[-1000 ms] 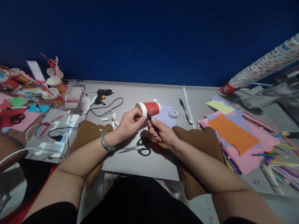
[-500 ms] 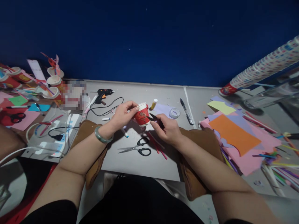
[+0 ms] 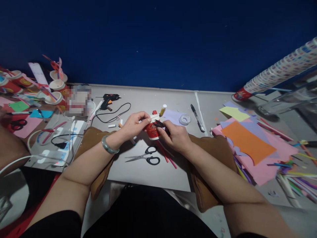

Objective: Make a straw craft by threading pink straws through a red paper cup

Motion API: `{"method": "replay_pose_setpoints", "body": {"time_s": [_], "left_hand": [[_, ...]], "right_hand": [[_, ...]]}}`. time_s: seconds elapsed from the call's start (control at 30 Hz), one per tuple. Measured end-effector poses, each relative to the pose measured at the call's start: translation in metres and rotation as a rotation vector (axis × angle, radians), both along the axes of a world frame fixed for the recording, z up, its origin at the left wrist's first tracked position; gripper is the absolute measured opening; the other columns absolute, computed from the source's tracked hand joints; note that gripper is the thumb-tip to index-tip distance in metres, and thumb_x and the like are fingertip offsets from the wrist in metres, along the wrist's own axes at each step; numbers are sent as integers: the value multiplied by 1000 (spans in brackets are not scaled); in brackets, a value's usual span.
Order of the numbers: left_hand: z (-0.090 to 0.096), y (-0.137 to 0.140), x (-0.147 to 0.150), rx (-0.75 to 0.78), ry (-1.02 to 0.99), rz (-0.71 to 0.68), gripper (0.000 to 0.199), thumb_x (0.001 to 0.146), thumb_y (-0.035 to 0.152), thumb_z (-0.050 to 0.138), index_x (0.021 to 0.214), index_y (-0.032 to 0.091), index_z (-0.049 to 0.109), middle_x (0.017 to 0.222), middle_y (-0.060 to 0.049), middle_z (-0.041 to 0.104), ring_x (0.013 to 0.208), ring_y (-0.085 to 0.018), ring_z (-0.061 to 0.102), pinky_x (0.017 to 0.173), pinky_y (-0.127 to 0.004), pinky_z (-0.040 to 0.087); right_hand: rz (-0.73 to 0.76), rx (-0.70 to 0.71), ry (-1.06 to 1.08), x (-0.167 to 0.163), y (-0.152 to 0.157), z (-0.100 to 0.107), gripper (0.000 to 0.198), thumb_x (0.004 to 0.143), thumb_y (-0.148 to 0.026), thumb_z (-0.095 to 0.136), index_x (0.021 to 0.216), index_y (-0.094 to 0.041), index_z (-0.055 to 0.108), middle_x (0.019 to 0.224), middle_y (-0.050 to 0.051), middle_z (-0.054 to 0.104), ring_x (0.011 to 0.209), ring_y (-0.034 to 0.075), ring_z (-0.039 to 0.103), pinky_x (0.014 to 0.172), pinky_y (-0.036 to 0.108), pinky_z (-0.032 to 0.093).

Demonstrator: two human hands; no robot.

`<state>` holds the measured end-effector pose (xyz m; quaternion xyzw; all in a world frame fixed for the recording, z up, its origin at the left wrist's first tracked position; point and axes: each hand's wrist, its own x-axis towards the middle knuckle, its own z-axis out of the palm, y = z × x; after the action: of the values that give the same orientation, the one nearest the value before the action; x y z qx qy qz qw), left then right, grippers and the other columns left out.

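My left hand [image 3: 136, 125] pinches a small red paper cup [image 3: 153, 135] at its white rim. The cup is nearly upright just above the table. In my right hand [image 3: 175, 135] is a black pointed tool [image 3: 159, 124], its tip against the cup's side just below the rim; its exact kind is hard to make out. A red flap or strip [image 3: 155, 112] shows behind the rim. Scissors [image 3: 143, 157] with black handles lie partly spread in front of the cup. A yellow-and-white glue stick [image 3: 162, 110] stands behind it.
A black glue gun [image 3: 110, 100] with its cord lies at back left, near a power strip [image 3: 71, 142]. Tape [image 3: 184, 119] and a black marker [image 3: 197, 118] lie right of the cup. Coloured paper [image 3: 250, 142] and a long cup stack [image 3: 279, 71] are farther right.
The cup has come slightly toward me and turned, bringing a red flap into view behind its rim. The black tool has shifted from the cup's right edge onto its upper front.
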<state>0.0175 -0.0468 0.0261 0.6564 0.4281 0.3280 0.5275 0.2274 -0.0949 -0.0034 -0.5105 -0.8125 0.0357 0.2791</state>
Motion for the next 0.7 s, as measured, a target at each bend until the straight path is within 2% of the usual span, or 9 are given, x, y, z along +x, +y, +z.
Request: {"method": "replay_pose_setpoints", "body": {"time_s": [0.37, 0.53, 0.7], "left_hand": [[1, 1, -2, 26, 58, -3, 20, 89, 29, 58, 77, 14, 59, 67, 1, 56, 63, -8, 51, 61, -21, 42], [3, 1, -2, -13, 25, -22, 20, 88, 29, 58, 75, 14, 58, 65, 1, 56, 60, -8, 51, 58, -21, 42], [9, 3, -5, 11, 70, -51, 22, 87, 31, 60, 75, 14, 60, 65, 1, 56, 61, -8, 49, 58, -21, 41]], "right_hand": [[-17, -59, -14, -1, -2, 1, 40, 105, -47, 36, 101, -17, 61, 67, 5, 68, 56, 19, 59, 56, 27, 32], [-16, 2, -35, -1, -1, -1, 45, 106, -48, 32, 99, -16, 62, 67, 5, 68, 55, 18, 60, 55, 27, 31], [4, 57, -74, -2, 0, 1, 48, 108, -47, 29, 97, -15, 64, 66, 5, 68, 53, 17, 58, 54, 27, 30]]}}
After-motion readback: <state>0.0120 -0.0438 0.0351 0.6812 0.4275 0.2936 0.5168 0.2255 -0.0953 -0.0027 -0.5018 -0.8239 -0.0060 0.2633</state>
